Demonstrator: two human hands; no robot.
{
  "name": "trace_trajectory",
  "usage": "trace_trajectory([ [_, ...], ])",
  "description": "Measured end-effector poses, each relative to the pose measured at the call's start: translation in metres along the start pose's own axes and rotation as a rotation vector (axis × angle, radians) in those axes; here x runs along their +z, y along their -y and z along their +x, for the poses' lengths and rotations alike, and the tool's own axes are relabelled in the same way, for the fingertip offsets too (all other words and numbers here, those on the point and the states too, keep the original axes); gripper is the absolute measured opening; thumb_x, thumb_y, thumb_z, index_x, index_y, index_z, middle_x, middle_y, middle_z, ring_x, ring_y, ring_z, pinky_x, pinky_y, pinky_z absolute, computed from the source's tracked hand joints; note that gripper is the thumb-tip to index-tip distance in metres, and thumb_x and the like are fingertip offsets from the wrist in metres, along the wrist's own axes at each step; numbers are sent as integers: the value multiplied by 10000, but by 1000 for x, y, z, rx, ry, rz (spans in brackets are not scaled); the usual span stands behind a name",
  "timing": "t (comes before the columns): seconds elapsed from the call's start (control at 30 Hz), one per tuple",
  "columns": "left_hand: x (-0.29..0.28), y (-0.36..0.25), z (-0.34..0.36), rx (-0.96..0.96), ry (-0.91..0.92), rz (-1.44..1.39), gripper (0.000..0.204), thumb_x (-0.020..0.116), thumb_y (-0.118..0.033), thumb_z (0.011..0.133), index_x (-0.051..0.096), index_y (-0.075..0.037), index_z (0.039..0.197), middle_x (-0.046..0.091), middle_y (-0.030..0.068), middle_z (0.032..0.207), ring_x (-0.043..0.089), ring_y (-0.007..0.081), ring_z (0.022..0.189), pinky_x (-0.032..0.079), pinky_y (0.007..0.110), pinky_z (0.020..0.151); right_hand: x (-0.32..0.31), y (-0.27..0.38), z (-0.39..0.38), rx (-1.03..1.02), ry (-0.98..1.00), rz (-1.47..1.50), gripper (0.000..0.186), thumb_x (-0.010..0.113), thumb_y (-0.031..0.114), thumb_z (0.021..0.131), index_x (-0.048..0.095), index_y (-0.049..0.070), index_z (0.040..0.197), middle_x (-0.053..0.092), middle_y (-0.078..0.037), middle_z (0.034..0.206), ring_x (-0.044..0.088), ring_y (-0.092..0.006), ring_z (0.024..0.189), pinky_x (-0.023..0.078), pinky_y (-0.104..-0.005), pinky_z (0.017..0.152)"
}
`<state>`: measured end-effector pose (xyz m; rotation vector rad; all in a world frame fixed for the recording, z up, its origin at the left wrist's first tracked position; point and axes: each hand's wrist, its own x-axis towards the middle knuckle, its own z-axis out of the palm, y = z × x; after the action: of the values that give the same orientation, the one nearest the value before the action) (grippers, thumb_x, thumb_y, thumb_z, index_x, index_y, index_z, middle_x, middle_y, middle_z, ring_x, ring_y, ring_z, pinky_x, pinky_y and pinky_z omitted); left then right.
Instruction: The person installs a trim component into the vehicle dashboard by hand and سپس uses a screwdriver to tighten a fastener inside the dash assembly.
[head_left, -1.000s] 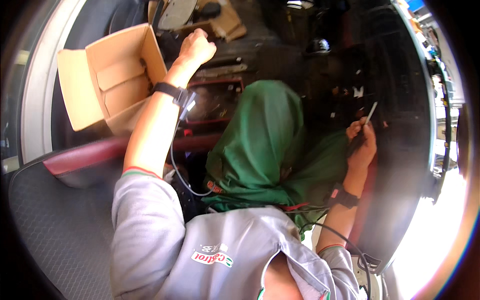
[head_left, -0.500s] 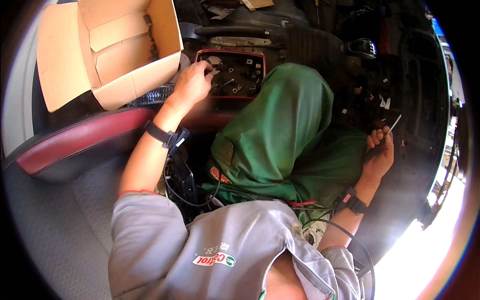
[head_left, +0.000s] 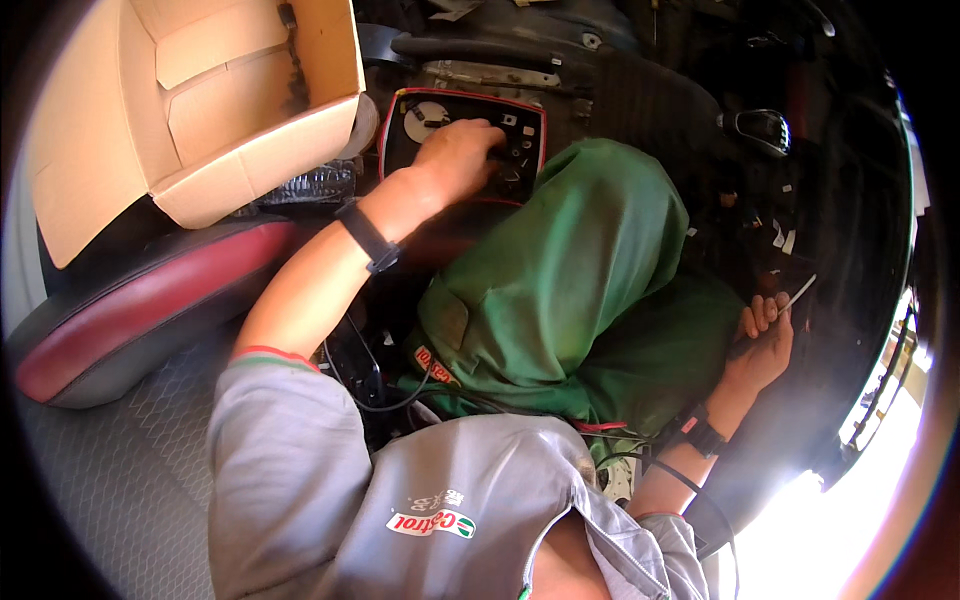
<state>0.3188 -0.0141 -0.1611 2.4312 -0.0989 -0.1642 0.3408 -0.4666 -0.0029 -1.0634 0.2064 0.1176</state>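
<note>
My left hand [head_left: 458, 155] is over a red-rimmed tray [head_left: 394, 120] of small hardware, fingers curled down among the pieces; whatever they hold is hidden. A round light disc [head_left: 422, 118] lies in the tray beside several small fittings. At the right, my right hand [head_left: 765, 335] is closed on a slim pale rod-shaped tool [head_left: 798, 294], tip upward, beside my bent green-trousered leg [head_left: 570, 260].
An open cardboard box [head_left: 235, 150] stands at upper left, above a red-and-dark seat bolster [head_left: 150, 315]. Dark car interior with a gear lever [head_left: 760, 130] and small loose bits surrounds me. A cable [head_left: 395, 405] runs by my waist; a bright opening is at lower right.
My left hand came down from near the box to the tray, then moved right across it. My right hand, still gripping the tool, sits lower and further right in view, as the view shifted.
</note>
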Motion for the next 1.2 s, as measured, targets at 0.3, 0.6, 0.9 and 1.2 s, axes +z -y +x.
trace_trajectory([
  [0.3,22,-1,26,184,188,120,313,679,-141,817,648,-99,1126,646,129,1054,633,371,1027,528,477,852,-5,2,4,15,15,91,178,480,101,1021,480,-17,1154,456,-41,877,393,-119,763,372,-243,607],
  [0.6,15,28,31,164,114,282,218,636,-107,833,672,-108,1048,631,103,1070,641,344,1041,540,466,860,-7,2,4,17,23,97,179,472,102,1023,475,-15,1159,451,-40,881,392,-119,769,374,-243,611],
  [0.9,25,0,24,126,193,51,297,697,-182,816,668,-92,1098,658,140,1069,650,372,1040,534,482,874,-2,1,6,49,20,122,190,484,99,1014,476,-17,1165,451,-36,889,390,-122,769,366,-258,619],
  [1.2,31,-1,30,102,240,146,306,634,-145,853,644,-105,1156,640,160,1121,649,406,1028,535,514,849,1,1,5,16,-13,53,194,480,127,1014,489,-5,1155,448,-32,894,391,-117,770,368,-243,626],
])
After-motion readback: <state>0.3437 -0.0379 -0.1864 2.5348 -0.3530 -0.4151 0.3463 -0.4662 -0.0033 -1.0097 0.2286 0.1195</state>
